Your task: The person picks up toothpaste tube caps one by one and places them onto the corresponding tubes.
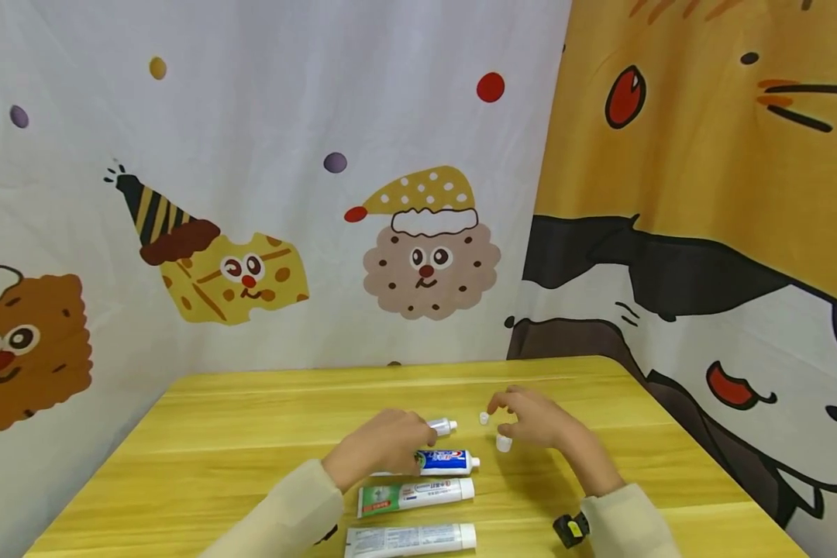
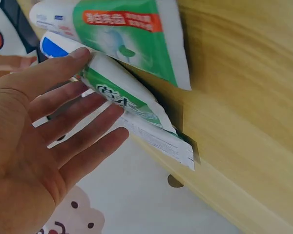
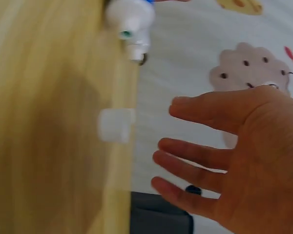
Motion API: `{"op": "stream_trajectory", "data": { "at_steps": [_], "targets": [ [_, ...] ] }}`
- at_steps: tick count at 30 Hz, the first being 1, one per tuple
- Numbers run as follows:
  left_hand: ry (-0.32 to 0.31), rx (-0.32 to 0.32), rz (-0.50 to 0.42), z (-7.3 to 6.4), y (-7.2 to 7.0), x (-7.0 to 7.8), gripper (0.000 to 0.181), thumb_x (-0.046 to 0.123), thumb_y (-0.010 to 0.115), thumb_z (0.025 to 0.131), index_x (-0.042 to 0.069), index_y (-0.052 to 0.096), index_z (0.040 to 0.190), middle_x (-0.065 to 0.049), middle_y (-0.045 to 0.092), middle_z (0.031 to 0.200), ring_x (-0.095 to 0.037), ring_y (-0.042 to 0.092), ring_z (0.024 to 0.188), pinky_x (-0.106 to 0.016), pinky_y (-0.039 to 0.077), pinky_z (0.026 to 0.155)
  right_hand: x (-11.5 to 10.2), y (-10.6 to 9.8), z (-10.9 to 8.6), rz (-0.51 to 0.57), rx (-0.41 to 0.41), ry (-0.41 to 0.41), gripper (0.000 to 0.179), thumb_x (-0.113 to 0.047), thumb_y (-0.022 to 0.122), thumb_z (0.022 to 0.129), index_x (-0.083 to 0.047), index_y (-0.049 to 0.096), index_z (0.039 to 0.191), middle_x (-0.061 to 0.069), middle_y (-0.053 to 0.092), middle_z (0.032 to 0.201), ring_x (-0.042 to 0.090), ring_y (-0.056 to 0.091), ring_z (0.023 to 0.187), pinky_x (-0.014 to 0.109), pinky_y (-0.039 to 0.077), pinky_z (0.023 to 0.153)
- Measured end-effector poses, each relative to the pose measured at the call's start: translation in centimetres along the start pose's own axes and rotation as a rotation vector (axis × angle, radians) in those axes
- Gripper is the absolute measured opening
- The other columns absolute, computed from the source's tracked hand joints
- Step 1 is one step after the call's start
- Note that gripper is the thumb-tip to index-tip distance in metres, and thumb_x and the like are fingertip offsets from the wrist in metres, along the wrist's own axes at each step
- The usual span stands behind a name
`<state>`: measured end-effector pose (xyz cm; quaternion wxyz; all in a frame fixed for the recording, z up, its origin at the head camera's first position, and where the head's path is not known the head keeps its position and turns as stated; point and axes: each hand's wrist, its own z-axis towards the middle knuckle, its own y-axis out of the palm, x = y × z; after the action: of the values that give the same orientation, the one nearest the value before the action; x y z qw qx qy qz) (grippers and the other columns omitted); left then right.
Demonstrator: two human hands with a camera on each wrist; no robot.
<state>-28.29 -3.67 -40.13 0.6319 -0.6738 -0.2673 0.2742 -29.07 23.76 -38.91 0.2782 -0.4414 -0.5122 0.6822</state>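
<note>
Several toothpaste tubes lie in a row on the table. My left hand (image 1: pixel 384 442) is over the blue toothpaste tube (image 1: pixel 448 462) and the small far tube (image 1: pixel 441 427), covering their left parts. In the left wrist view its fingers are spread, the thumb tip close over the blue tube's green-and-white end (image 2: pixel 119 90). Both tubes show bare nozzles. To the right, my right hand (image 1: pixel 533 420) hovers with parted fingers around a larger white cap (image 1: pixel 504 442) and a small white cap (image 1: pixel 484 418). The right wrist view shows nothing between its fingers, with the larger cap (image 3: pixel 116 125) apart from them.
Closer to me lie a green-and-white toothpaste tube (image 1: pixel 418 497) and a white toothpaste tube (image 1: pixel 411 539), both with caps on. The wooden table (image 1: pixel 251 411) meets a cartoon-printed curtain (image 1: pixel 321 101) at its back. A dark wrist device (image 1: pixel 570 530) sits by my right sleeve.
</note>
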Motion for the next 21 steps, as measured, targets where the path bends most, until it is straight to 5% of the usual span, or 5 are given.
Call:
{"op": "stream_trajectory", "data": {
  "at_steps": [7,14,21],
  "targets": [
    [-0.009,-0.052,0.000,0.7,0.3,0.5,0.023,0.021,0.084,0.082,0.025,0.073,0.102,0.015,0.062,0.080,-0.004,0.049,0.065,-0.020,0.045,0.062,0.1,1.5,0.2,0.014,-0.124,0.141,0.029,-0.007,0.075,0.090,-0.013,0.072,0.118,0.012,0.067,0.129,0.034,0.060,0.121,0.056,0.050,0.102],
    [-0.022,-0.056,0.009,1.1,0.5,0.5,0.026,0.023,0.085,0.082,0.024,0.072,0.105,0.015,0.062,0.082,-0.005,0.047,0.065,-0.020,0.045,0.060,0.4,2.4,0.5,-0.004,-0.043,0.037,0.011,0.002,0.071,0.086,-0.008,0.075,0.089,0.004,0.072,0.091,0.020,0.062,0.085,0.042,0.053,0.076],
    [-0.015,0.020,-0.025,0.8,0.5,-0.2,0.034,0.027,0.089,0.076,0.023,0.072,0.106,0.016,0.066,0.088,-0.003,0.049,0.067,-0.019,0.046,0.063,-0.3,0.9,0.3,0.021,0.009,-0.034,0.017,-0.002,0.071,0.084,-0.008,0.073,0.100,0.003,0.069,0.096,0.018,0.061,0.088,0.039,0.053,0.076]
  ]
}}
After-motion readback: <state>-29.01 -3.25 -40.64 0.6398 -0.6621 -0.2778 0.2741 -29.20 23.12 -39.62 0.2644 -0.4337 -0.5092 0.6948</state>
